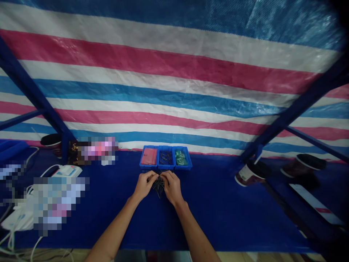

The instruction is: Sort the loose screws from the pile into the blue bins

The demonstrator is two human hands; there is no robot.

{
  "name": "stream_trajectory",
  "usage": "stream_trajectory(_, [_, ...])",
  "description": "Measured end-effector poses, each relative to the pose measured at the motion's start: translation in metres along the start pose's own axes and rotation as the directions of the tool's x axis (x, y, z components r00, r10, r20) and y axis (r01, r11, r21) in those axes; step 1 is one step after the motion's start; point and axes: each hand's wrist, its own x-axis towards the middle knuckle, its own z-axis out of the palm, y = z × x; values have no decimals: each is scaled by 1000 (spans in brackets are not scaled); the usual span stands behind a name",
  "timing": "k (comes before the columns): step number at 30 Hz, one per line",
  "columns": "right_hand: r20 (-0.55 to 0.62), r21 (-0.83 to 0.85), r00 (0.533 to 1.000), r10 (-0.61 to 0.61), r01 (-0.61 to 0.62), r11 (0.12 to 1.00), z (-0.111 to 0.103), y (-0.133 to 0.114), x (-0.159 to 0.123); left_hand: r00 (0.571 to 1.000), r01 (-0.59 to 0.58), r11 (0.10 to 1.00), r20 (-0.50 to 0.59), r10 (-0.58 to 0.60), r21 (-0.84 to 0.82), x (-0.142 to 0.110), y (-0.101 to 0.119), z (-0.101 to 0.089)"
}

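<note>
A small heap of thin dark pieces (158,187), which look like screws, lies on the blue tabletop between my hands. My left hand (144,184) is closed in a pinch at the heap's far left side. Facing it, my right hand (172,185) is pinched too, with its fingertips close to the left ones. Whatever sits in the fingertips is too small to make out. Just beyond are three joined blue bins (188,168). Flat red bags or sheets (148,156) fill the left one, dark screw-like pieces (165,157) the middle one, and green-and-white packets (180,158) the right one.
At left stand a lidded cup (51,143) and a white power strip (68,170) with cables. Lidded paper cups (249,173) and a flat white box (316,203) are at right. Blue frame posts (45,105) flank the table (218,218), before a striped tarp (174,87).
</note>
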Motion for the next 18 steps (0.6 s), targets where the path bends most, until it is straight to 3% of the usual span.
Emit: stream_trajectory(18, [37, -13, 999, 12, -12, 1000, -2, -3, 0, 1000, -2, 1000, -19, 2, 4, 0, -1, 0])
